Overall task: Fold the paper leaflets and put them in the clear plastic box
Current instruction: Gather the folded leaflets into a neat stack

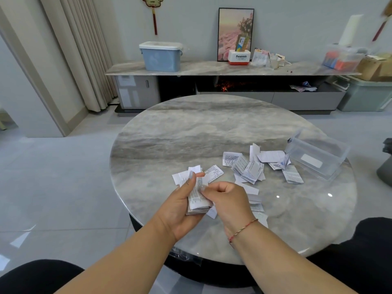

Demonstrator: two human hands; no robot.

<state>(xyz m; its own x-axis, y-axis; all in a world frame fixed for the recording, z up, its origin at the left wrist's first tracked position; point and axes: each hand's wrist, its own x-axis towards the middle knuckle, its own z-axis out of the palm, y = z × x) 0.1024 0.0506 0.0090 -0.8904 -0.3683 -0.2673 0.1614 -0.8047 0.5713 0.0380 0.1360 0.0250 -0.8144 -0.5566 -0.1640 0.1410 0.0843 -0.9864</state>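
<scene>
Many leaflets (248, 168) litter round marble table (191, 132).

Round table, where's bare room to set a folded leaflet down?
Free: the far half of the marble table, beyond the loose leaflets, and the near right edge. Crowded: between both hands and the clear plastic box.

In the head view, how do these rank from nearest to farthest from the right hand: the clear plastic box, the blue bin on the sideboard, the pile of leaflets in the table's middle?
From the right hand:
1. Pile of leaflets, on the table just beyond the hand, slightly right.
2. Clear plastic box, at the table's right edge.
3. Blue bin, far back on the sideboard, to the left.
</scene>
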